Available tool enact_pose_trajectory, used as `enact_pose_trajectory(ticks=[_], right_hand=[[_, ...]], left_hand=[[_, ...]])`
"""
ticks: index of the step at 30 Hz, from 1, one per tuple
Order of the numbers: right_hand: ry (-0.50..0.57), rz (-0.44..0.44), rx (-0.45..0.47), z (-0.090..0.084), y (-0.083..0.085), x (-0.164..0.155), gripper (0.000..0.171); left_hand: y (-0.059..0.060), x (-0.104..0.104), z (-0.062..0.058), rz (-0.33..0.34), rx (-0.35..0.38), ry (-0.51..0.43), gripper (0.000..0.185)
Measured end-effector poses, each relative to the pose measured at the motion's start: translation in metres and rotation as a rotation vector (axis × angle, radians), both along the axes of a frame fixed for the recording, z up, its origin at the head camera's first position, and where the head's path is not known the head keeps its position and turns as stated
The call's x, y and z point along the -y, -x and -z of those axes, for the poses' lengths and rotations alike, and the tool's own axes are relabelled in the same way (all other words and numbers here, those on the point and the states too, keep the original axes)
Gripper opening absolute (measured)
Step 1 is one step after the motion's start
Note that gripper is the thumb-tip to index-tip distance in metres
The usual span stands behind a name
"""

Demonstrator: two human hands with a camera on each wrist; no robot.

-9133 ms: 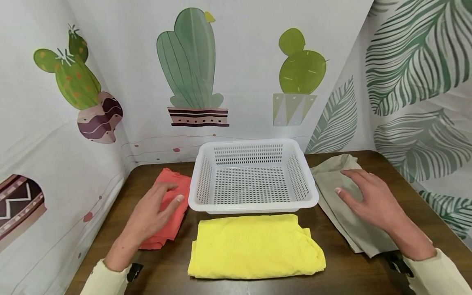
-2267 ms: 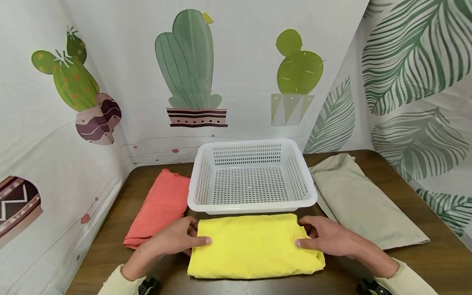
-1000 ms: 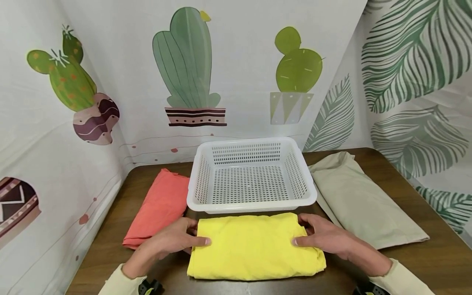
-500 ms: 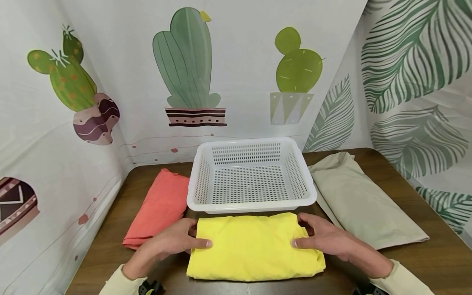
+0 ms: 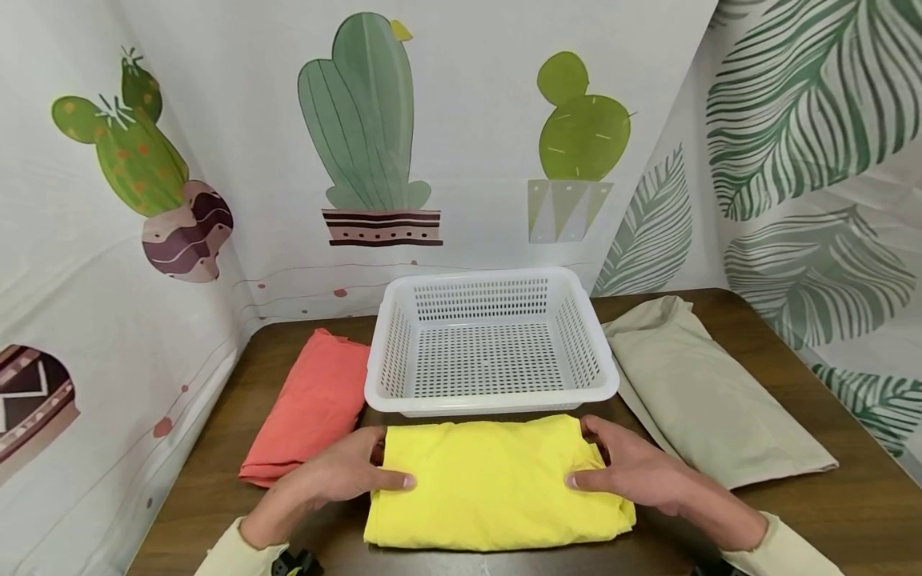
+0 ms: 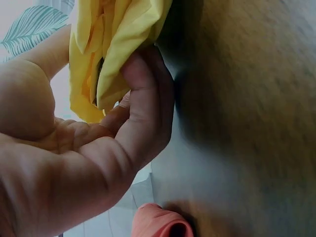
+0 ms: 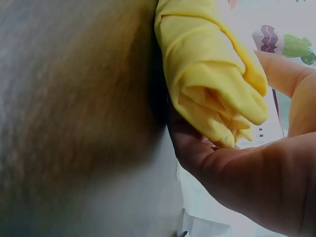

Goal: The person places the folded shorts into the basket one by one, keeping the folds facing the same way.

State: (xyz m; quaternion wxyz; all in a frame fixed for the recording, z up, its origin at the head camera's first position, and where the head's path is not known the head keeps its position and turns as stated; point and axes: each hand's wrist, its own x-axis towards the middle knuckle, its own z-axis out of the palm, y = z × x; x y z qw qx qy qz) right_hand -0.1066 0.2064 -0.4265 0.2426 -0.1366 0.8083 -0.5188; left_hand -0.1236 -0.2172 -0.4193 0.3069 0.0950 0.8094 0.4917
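The folded yellow cloth point(image 5: 497, 482) lies at the near edge of the desk point(image 5: 807, 512), centred between two sleeved arms. The left hand point(image 5: 338, 472) grips its left end, thumb laid flat on the top layer and fingers curled under the fold; the left wrist view shows those fingers point(image 6: 143, 113) tucked beneath the stacked yellow layers point(image 6: 116, 49), with the dark desk surface point(image 6: 247, 108) just beside them. The right hand point(image 5: 630, 468) grips the right end the same way, thumb on top, and the right wrist view shows the bundled edge of the cloth point(image 7: 212, 84) resting on the curled fingers point(image 7: 232, 173) against the desk point(image 7: 74, 108). Both hands are clamped on the cloth, well apart, one at each end.

Just behind the cloth, touching or nearly touching its far edge, stands a white perforated basket point(image 5: 492, 400) at the middle of the desk. Left of the basket, running toward the desk's left edge, lies a folded coral cloth point(image 5: 310, 408); its rolled end point(image 6: 160, 222) also shows at the bottom of the left wrist view. Right of the basket, a folded beige cloth point(image 5: 706, 400) stretches diagonally toward the right edge.

Beyond the far edge hangs a backdrop printed with cacti point(image 5: 367, 120), and leaf-patterned fabric point(image 5: 814, 120) closes off the right side.
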Motion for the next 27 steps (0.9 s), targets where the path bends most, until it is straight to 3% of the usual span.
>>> enact_pose_trajectory(ticks=[14,27], right_hand=[[-0.088,0.062,-0.048,-0.0036,-0.0050,0.0045,0.059],[-0.042,0.041,-0.014,-0.0072,-0.0048,0.0042,0.057]], left_hand=[[-0.0018,-0.0001,-0.0017,0.077,0.001,-0.028,0.066],[-0.0016,-0.0018,-0.0070,0.121,0.041,-0.081,0.061]])
